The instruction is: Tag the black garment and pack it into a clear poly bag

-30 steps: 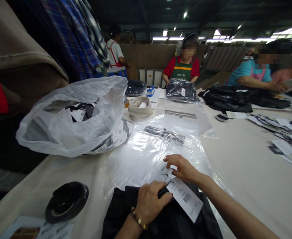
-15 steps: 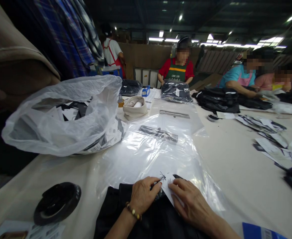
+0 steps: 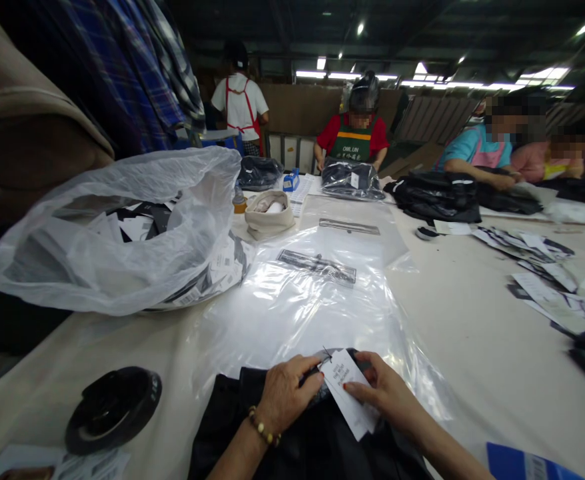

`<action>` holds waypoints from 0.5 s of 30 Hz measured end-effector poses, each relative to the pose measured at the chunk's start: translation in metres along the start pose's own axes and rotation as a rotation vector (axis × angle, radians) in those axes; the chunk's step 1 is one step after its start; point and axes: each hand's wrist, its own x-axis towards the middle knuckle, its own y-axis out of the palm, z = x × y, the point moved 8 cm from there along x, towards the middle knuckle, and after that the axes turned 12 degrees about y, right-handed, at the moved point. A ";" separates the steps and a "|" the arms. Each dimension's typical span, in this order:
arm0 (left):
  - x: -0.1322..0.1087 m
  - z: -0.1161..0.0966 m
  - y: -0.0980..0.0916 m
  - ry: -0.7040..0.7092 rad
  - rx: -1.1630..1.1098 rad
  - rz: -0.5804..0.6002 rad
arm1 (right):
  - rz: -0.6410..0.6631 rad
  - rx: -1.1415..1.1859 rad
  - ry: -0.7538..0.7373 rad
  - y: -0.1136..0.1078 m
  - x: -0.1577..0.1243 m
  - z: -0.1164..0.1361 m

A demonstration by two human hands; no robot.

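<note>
A black garment lies at the table's near edge, between my forearms. White printed hang tags with a dark string rest over its waistband, slightly fanned. My right hand pinches the tags along their right side, thumb on the printed face. Curled at the upper end of the tags, my left hand has thumb and index finger closed by the string; the exact grip point is partly hidden. Clear plastic bags lie flat just beyond both hands.
On the left stand an open plastic sack of tags and a black tape roll. A beige fabric pouch sits farther back. Loose tags are spread at right. Co-workers handle bagged black garments across the table.
My right hand has turned the tags so their printed face shows and they hang lower over the garment. My left hand has barely moved. A person at the back has shifted right.
</note>
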 end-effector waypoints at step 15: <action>0.044 0.046 -0.003 -0.090 0.173 0.234 | 0.644 0.725 0.174 0.025 -0.042 0.042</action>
